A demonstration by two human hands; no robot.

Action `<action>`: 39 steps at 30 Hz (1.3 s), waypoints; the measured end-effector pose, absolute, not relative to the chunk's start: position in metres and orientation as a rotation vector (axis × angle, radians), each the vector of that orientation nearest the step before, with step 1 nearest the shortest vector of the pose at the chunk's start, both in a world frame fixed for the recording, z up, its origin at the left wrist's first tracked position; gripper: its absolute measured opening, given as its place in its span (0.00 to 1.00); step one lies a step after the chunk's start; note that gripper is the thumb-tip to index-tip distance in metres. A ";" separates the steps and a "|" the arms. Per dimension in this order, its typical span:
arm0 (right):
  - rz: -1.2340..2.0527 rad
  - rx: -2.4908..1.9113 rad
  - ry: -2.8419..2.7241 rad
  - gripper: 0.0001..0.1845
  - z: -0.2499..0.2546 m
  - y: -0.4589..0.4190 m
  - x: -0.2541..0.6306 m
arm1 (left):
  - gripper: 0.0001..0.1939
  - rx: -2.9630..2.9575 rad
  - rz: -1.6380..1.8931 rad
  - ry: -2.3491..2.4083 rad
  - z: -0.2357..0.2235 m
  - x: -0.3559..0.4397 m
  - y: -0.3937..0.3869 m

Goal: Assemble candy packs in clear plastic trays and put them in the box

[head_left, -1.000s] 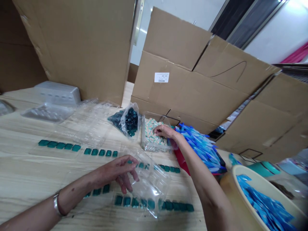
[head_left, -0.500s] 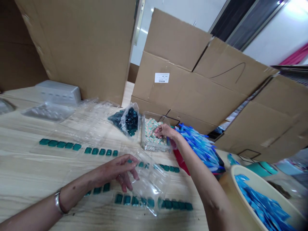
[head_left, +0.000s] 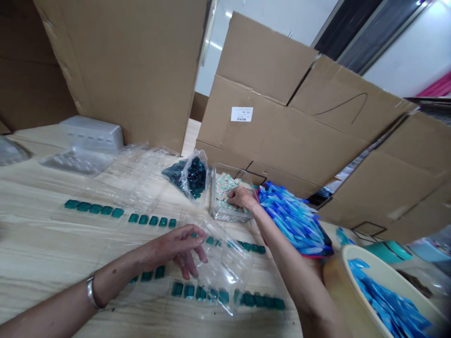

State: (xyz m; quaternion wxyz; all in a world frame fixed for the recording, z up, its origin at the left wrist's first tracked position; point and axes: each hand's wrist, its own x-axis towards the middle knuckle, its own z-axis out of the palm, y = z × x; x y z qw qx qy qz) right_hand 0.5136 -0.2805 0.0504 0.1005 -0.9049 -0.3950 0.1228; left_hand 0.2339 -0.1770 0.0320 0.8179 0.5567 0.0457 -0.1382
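Note:
My right hand (head_left: 241,197) reaches into a clear plastic box (head_left: 230,216), its fingers pinched on a small white-and-green piece in the pile (head_left: 223,183). The fingertips are partly hidden there. My left hand (head_left: 186,246), with a metal bracelet at the wrist, hovers with fingers apart at the left side of a tilted clear plastic tray (head_left: 229,267). Whether the fingertips touch that tray I cannot tell. Under and around it, dark green tiles (head_left: 200,293) lie in short rows on clear trays. Another row of green tiles (head_left: 95,209) is at the left.
An open bag of dark green tiles (head_left: 195,178) lies left of the box. Right of it, blue pointed pieces (head_left: 289,216) fill a red-edged tray. A cream tub (head_left: 334,277) with blue packets stands at front right. Cardboard (head_left: 275,136) walls the back; a white foam block (head_left: 93,131) sits at left.
The whole view has shifted slightly, so things sit a little further right. My right fingers have dipped and drawn closer together in the pile. My left hand keeps its pose by the tray.

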 end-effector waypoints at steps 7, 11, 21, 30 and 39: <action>0.295 -2.524 -1.090 0.08 0.039 -0.290 0.518 | 0.20 1.175 -0.308 0.090 0.031 0.234 -0.177; 0.385 -2.344 -1.115 0.07 0.038 -0.293 0.539 | 0.19 1.164 -0.314 0.086 0.030 0.235 -0.177; 0.647 -2.435 -1.166 0.07 0.052 -0.258 0.543 | 0.18 1.176 -0.300 0.085 0.028 0.235 -0.177; 0.489 -2.579 -1.202 0.07 0.052 -0.252 0.533 | 0.18 1.165 -0.312 0.089 0.029 0.235 -0.176; 0.560 -2.544 -1.115 0.04 0.054 -0.265 0.533 | 0.19 1.170 -0.305 0.092 0.027 0.235 -0.177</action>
